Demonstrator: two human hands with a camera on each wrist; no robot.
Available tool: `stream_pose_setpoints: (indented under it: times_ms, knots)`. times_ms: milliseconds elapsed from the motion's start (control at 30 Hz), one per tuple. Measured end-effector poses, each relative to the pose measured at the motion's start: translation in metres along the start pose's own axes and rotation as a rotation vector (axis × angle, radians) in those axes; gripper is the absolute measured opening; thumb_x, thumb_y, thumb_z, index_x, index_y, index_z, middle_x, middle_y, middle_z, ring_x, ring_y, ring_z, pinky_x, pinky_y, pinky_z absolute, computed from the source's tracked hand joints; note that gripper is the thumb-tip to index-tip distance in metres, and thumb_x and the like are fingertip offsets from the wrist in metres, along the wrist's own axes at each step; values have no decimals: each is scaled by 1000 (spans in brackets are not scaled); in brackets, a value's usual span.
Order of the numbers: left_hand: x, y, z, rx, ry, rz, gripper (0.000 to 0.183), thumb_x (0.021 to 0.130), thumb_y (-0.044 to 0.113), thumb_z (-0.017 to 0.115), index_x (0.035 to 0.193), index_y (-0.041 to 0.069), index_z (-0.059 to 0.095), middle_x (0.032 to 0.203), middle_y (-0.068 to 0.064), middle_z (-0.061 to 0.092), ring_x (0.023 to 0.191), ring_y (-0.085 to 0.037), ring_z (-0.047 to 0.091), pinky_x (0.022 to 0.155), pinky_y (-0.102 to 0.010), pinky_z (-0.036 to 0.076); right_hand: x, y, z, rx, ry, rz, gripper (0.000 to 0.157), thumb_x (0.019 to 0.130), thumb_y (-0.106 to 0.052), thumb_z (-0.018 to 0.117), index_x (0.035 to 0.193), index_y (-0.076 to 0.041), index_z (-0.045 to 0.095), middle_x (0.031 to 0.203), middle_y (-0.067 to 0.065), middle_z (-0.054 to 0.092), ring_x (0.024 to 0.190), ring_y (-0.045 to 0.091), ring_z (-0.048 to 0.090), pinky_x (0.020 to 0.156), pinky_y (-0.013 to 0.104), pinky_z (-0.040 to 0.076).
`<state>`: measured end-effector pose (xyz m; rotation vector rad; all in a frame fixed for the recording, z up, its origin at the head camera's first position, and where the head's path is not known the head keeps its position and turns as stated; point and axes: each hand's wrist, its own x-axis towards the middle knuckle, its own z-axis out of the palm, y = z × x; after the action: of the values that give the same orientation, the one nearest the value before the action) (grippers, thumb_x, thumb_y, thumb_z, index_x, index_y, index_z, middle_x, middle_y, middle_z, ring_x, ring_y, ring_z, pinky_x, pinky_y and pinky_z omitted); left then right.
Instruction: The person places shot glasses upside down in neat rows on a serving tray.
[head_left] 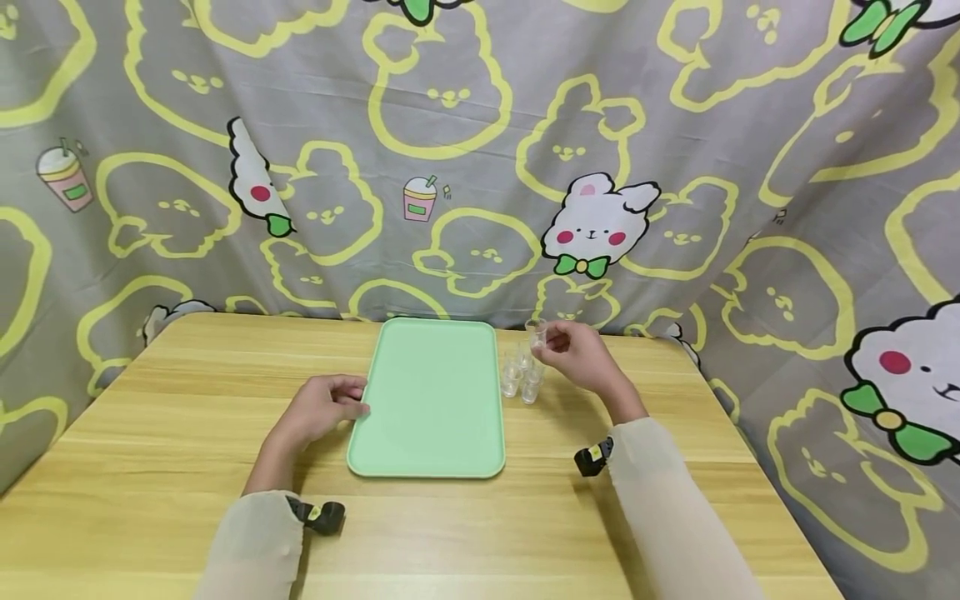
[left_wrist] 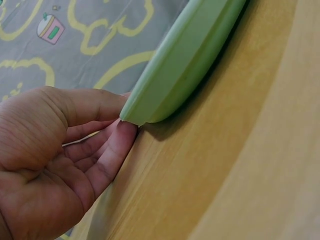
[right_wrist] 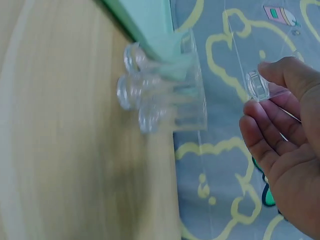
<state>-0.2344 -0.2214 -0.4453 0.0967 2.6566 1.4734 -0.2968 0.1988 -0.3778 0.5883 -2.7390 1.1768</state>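
Observation:
A pale green rectangular tray (head_left: pixel 435 400) lies flat on the wooden table. My left hand (head_left: pixel 322 406) grips its left edge; in the left wrist view the thumb is over the rim (left_wrist: pixel 150 85) and the fingers (left_wrist: pixel 117 147) are below it. Between the thumb and fingers of my right hand (head_left: pixel 576 357) is a small clear shot glass (right_wrist: pixel 258 85), pinched near its thick base and raised above the table. Close to the tray's right edge, a tight cluster of similar clear shot glasses (head_left: pixel 531 387) stands upright, just left of the right hand.
The wooden table (head_left: pixel 187 450) reaches back to a grey patterned curtain (head_left: pixel 465 183) that hangs right behind the tray and glasses. Its right side also borders the curtain. A black wrist camera (head_left: pixel 324 517) sits on the left sleeve, another camera (head_left: pixel 592 457) on the right.

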Motion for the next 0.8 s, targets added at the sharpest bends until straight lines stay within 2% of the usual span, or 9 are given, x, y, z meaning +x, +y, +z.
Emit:
stream_pose_setpoints:
  times_ms: [100, 433, 567, 800]
  knots:
    - [0, 0, 0, -7, 8, 0, 49, 90, 13, 80, 133, -3, 64, 116, -15, 69, 104, -26, 64, 83, -32, 52, 7, -8, 5, 1, -12, -10, 22, 94, -17, 76, 109, -3, 70, 96, 9, 70, 89, 22, 66, 79, 37, 57]
    - [0, 0, -2, -7, -3, 4, 50, 90, 14, 80, 134, -3, 63, 117, -15, 69, 104, -25, 63, 85, -34, 51, 29, -38, 26, 18, -25, -73, 32, 93, -16, 78, 118, 1, 71, 96, 9, 68, 88, 23, 64, 79, 36, 57]
    - [0, 0, -2, -13, -10, -3, 51, 90, 14, 80, 135, -3, 63, 118, -15, 68, 105, -26, 63, 85, -34, 51, 37, -49, 36, 11, -41, -106, 35, 93, -18, 77, 121, 2, 71, 102, 12, 67, 90, 22, 64, 80, 36, 56]
    - [-2, -2, -2, -20, -15, 9, 50, 91, 13, 79, 135, -3, 63, 121, -16, 67, 106, -26, 64, 85, -33, 54, 50, -68, 54, 10, -101, -117, 37, 94, -20, 76, 127, -3, 70, 108, 8, 72, 93, 18, 66, 81, 34, 57]
